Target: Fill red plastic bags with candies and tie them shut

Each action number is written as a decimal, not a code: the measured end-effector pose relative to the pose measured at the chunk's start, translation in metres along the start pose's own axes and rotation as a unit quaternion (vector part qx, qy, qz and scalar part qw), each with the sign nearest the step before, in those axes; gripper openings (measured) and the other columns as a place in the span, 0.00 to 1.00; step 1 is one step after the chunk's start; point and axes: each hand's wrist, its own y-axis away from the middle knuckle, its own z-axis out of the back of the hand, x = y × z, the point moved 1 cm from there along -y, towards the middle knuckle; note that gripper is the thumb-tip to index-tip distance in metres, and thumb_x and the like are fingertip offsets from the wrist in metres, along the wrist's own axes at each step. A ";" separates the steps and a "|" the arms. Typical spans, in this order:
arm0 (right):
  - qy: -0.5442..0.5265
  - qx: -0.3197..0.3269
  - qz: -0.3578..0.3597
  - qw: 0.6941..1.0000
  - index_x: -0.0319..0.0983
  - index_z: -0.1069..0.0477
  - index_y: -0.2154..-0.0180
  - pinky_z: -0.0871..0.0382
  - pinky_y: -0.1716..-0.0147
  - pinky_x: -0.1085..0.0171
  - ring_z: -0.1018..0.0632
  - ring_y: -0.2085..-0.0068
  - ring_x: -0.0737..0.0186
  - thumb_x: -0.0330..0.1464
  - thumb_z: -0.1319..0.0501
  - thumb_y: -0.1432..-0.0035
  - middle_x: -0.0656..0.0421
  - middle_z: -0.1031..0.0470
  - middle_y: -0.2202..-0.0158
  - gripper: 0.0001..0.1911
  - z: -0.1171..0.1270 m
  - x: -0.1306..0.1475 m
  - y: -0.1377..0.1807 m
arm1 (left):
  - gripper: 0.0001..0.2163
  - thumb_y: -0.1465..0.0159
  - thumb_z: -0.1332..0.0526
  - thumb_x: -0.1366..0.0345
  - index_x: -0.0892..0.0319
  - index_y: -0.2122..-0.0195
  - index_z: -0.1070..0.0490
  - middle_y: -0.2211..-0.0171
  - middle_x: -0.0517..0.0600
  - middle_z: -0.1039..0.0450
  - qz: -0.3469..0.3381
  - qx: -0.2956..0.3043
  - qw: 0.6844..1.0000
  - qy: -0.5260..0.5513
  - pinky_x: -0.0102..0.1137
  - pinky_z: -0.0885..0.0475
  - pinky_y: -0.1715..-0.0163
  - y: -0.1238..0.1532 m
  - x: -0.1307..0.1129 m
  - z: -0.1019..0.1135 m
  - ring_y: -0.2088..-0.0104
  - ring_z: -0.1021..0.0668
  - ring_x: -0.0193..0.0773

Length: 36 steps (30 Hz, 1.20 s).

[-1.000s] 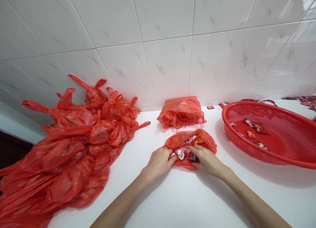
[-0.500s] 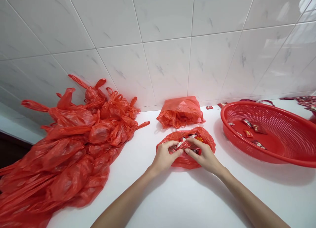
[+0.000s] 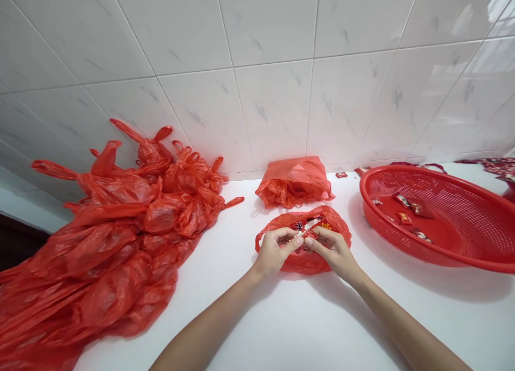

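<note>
My left hand (image 3: 277, 247) and my right hand (image 3: 330, 246) meet over the mouth of an open red plastic bag (image 3: 309, 265). Between their thumbs and fingers they pinch a small red-and-white wrapped candy (image 3: 306, 233). Both hands are closed on it, one at each side. Other wrapped pieces show inside the bag behind the fingers, one with dark lettering; the rest of its contents is hidden by the hands and the plastic.
Tied red bags (image 3: 132, 242) lie heaped on the left. Behind the open bag, a folded red plastic bundle (image 3: 295, 180) rests near the tiled wall. On the right stands a red perforated basket (image 3: 450, 253) holding several wrapped sweets; a small red packet (image 3: 341, 175) lies behind it.
The candy between my fingers has turned and shifted slightly, and my hands have closed in a little around it. A piece with dark lettering now shows in the bag.
</note>
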 end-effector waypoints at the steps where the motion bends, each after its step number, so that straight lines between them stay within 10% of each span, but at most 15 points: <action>1: 0.000 -0.003 0.001 1.000 0.39 0.28 0.68 0.31 0.67 0.63 0.26 0.68 0.61 0.51 0.37 0.39 0.59 0.26 0.71 0.21 0.000 -0.001 0.000 | 0.15 0.42 0.31 0.51 0.60 0.68 0.21 0.71 0.50 0.19 -0.003 -0.005 1.000 0.004 0.32 0.23 0.66 0.000 -0.001 -0.001 0.70 0.20 0.39; 30: -0.007 -0.023 0.076 0.997 0.40 0.27 0.67 0.26 0.72 0.66 0.24 0.74 0.65 0.40 0.39 0.33 0.60 0.24 0.73 0.12 -0.003 0.001 0.007 | 0.09 0.42 0.30 0.59 0.61 0.70 0.21 0.71 0.50 0.21 -0.002 0.026 0.997 0.073 0.34 0.26 0.59 -0.002 -0.011 -0.001 0.67 0.20 0.40; 36: 0.322 -0.142 0.363 0.863 0.42 0.22 0.55 0.26 0.69 0.62 0.19 0.66 0.59 0.26 0.43 0.32 0.53 0.18 0.63 0.12 0.014 -0.003 0.008 | 0.16 0.44 0.31 0.55 0.61 0.61 0.18 0.63 0.54 0.19 0.119 0.020 0.973 0.197 0.35 0.25 0.61 -0.005 -0.007 0.006 0.65 0.20 0.41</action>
